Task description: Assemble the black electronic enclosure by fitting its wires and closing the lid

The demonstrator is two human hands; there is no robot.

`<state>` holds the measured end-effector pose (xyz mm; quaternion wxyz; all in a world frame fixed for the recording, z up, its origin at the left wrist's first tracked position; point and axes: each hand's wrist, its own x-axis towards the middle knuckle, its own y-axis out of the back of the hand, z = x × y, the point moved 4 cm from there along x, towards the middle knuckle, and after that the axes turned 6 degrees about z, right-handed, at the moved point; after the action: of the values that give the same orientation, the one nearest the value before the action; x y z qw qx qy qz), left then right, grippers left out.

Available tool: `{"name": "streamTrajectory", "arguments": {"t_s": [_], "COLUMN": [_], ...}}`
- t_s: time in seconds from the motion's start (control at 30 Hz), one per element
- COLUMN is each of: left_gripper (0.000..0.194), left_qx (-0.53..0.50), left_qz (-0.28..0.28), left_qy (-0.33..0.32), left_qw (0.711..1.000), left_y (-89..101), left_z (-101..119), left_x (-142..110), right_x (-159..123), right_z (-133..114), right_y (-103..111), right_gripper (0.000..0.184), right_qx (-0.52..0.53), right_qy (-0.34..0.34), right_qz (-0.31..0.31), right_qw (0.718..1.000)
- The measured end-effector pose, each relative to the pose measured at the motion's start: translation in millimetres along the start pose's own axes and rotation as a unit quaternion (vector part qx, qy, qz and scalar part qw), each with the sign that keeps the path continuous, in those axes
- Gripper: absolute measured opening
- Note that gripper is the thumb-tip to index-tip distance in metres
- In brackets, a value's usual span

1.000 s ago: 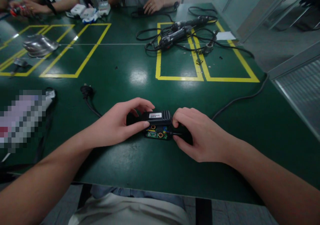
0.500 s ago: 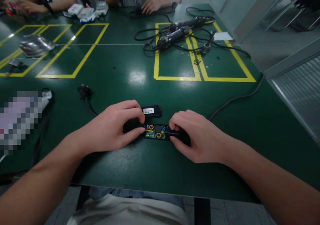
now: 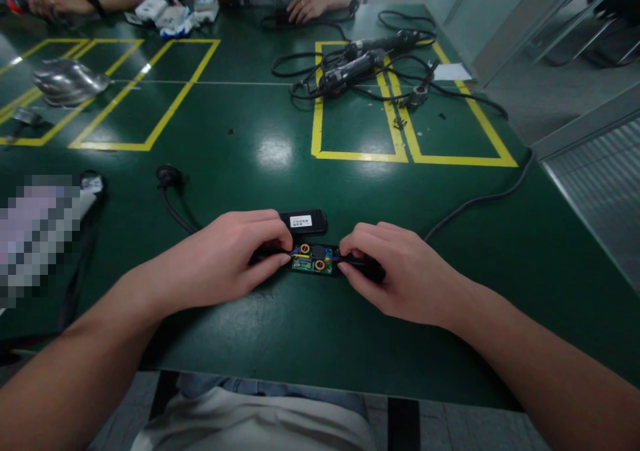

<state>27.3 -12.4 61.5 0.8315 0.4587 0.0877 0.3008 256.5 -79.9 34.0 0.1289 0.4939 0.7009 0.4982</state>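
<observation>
A small green circuit board [image 3: 314,259] with two copper ring coils and coloured wires sits in an open black case on the table in front of me. My left hand [image 3: 245,254] pinches the black cable at the case's left end, thumb and fingertips together. At the right end, my right hand [image 3: 395,271] closes its fingers round the other black cable [image 3: 367,265]. Just behind the case lies the black cover [image 3: 306,222], with a white label on it. A black power plug [image 3: 169,176] rests beyond my left hand, its cord running toward that hand.
Two black electric screwdrivers [image 3: 353,71] with tangled cords lie at the back right, near small screws [image 3: 400,123]. A shiny metal piece [image 3: 70,82] is at the far left. Two people sit across the green table [image 3: 240,331]; one person's hand [image 3: 307,5] rests there.
The view has shifted slightly. Both hands stay at the two ends of the case, with the right fingers drawn a little tighter round the cable.
</observation>
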Motion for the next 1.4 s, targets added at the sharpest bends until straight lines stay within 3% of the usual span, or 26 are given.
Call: {"name": "streamTrajectory", "arguments": {"t_s": [0.13,0.37,0.43,0.63,0.8,1.0,1.13,1.23,1.4], "left_gripper": [0.014,0.015,0.017,0.034,0.037,0.039,0.033,0.035,0.031], "left_qx": [-0.003,0.003,0.016,0.086,0.068,0.010,-0.009,-0.003,-0.002], "left_qz": [0.007,-0.021,-0.006,0.108,0.074,0.111,0.053,0.001,-0.001], "left_qy": [-0.006,-0.005,-0.013,0.008,0.015,-0.060,-0.094,-0.093,-0.077], "left_qw": [1.000,1.000,1.000,0.990,0.995,0.992,0.994,0.996,0.997], "left_y": [3.4,-3.4,-2.5,-2.3,-12.2,-1.1,-4.0,-9.7,-12.1], "left_z": [2,-3,-2,-13,-27,-5,1,-3,-6], "left_x": [1,-2,-1,5,8,0,0,3,3], "right_x": [1,0,0,0,-2,-2,-4,-3,1], "right_z": [-1,2,3,1,2,9,14,14,9], "right_y": [5,2,2,2,2,2,-1,-2,0], "right_gripper": [0.007,0.007,0.007,0.010,0.021,0.039,0.051,0.050,0.038], "right_qx": [0.015,0.020,0.017,0.005,0.007,0.024,0.032,0.031,0.023], "right_qy": [0.003,-0.014,-0.016,-0.013,-0.023,-0.048,-0.042,-0.046,-0.048], "right_qz": [0.013,-0.021,-0.018,-0.021,0.007,-0.003,0.024,0.013,-0.024], "right_qw": [1.000,0.999,1.000,1.000,1.000,0.999,0.998,0.998,0.998]}}
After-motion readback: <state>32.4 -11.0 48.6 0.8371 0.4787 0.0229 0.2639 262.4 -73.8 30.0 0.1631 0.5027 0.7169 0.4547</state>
